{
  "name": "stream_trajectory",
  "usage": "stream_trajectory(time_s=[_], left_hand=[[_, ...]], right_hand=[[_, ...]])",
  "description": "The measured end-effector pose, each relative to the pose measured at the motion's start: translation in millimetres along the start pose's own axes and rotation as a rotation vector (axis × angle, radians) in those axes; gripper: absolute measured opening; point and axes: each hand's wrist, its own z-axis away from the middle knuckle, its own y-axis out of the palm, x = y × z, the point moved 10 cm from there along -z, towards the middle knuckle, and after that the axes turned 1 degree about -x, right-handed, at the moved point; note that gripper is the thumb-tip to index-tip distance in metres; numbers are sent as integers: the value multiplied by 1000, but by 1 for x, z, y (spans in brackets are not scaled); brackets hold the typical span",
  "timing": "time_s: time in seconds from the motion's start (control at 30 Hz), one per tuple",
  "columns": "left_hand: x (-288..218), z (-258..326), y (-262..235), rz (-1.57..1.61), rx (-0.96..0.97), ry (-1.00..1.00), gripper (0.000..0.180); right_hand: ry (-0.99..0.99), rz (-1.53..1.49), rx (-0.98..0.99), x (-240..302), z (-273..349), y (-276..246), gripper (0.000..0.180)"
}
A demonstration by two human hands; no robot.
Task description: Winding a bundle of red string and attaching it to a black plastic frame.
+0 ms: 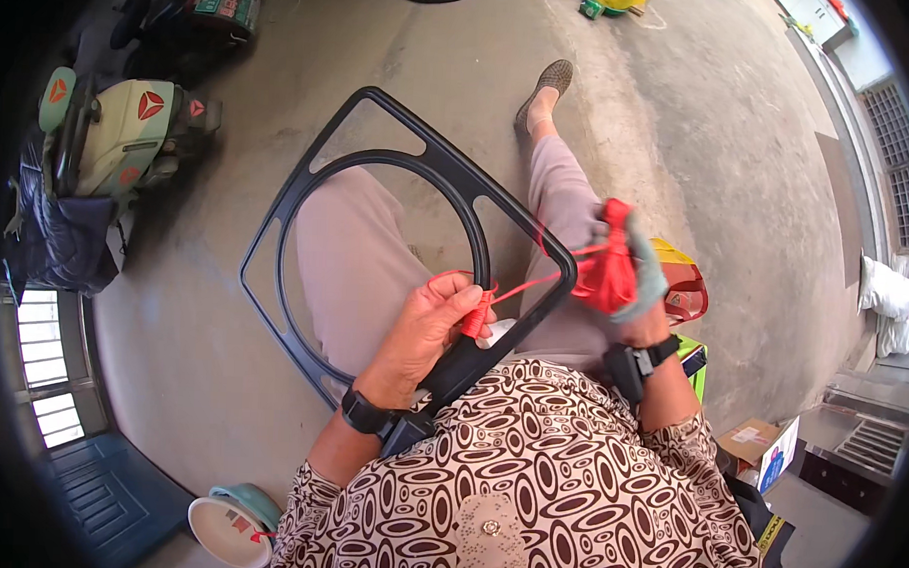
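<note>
Grey floor spreads below the black frame and scooter.

We count two hands, one left hand and one right hand, with one glove between them. We see one black frame, one red winding, one red cord bundle, two black wristbands, one visible shoe, two scooters and two shirt ornaments.
</note>
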Motion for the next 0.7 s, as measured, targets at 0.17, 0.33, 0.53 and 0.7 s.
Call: stream_trajectory(time_s=[0.17,0.33,0.53,0.7], left_hand=[[-3,2,-3,44,-26,-54,17],[-4,1,-6,103,-17,-25,15],[-7,-2,-1,123,-30,-27,11],[0,-1,4,112,4,-68,13]], right_hand=[[-7,-290,416,59,44,-13,44],[-100,-103,317,92,59,-72,42],[-79,248,-176,68,28,-87,40],[-512,1225,-154,55,1,22,40]])
